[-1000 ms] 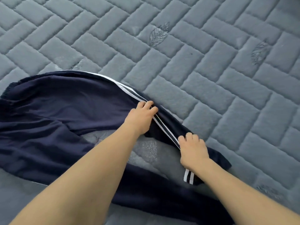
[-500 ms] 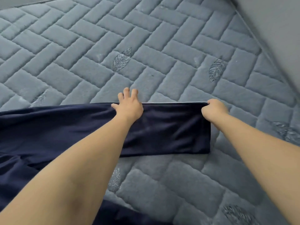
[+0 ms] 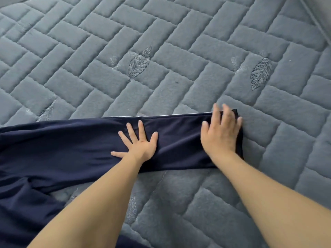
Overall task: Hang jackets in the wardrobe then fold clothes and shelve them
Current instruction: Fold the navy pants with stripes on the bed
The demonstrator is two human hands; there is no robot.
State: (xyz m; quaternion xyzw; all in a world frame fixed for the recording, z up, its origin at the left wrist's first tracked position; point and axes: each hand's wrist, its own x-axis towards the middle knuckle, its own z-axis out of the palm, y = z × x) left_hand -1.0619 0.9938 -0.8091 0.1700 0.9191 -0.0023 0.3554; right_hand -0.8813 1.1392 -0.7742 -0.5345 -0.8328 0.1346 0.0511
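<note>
A pair of navy trousers (image 3: 71, 151) lies on a grey quilted mattress (image 3: 161, 51), one leg stretched flat towards the mattress's right edge, a thin white line along its far side. The left hand (image 3: 138, 142) presses flat on the leg with fingers spread. The right hand (image 3: 221, 133), slightly blurred, rests with straight fingers on the leg's cuff end.

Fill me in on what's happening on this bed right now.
A person is flattening a pair of navy track pants on a grey quilted mattress. One leg lies stretched out sideways. The left hand presses flat on the middle of that leg, fingers spread. The right hand lies open near the cuff end, slightly blurred. The rest of the pants is rumpled at the left. No fold is made yet.
</note>
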